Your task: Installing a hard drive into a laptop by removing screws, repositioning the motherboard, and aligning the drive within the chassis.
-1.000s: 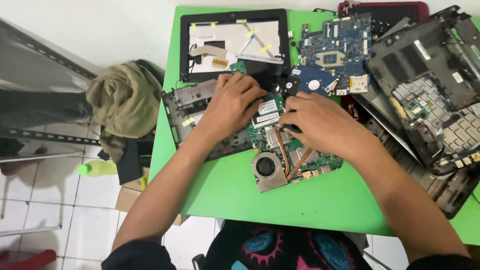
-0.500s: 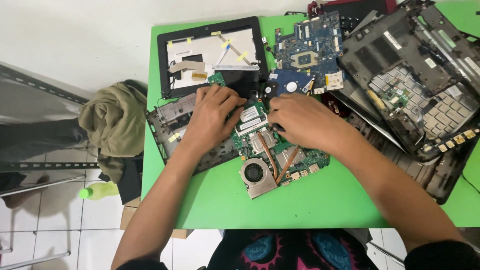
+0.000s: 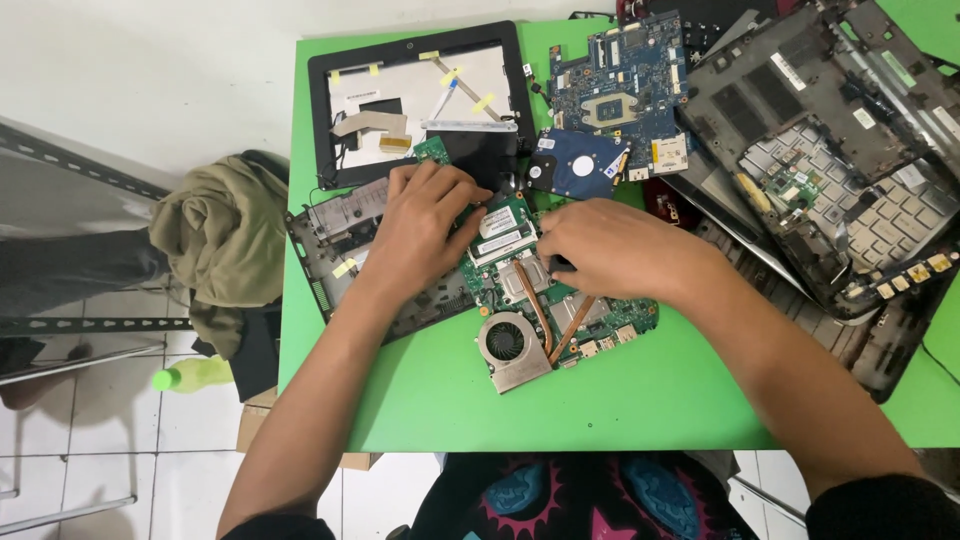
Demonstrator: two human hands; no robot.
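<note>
I see both hands down on a green motherboard (image 3: 545, 300) that lies near the middle of the green bench (image 3: 640, 400), its fan (image 3: 508, 340) and copper pipes (image 3: 545, 315) toward the near edge. My left hand (image 3: 420, 235) rests flat with fingers spread over the board's left end and the grey chassis (image 3: 345, 235) beside it, gripping nothing that I can make out. My right hand (image 3: 610, 250) lies on the board's right half, fingers curled down onto it; I cannot tell whether they pinch anything. The two hands sit close together but apart.

Just beyond the board lies a hard drive (image 3: 578, 165), and farther off a blue motherboard (image 3: 620, 85). At far left is a black screen bezel (image 3: 420, 100) with taped parts inside. To the right are stacked laptop shells (image 3: 830, 160) with a keyboard showing. Off the bench's left edge hangs an olive cloth (image 3: 225, 245), with a green bottle (image 3: 190, 375) on the tiled floor below.
</note>
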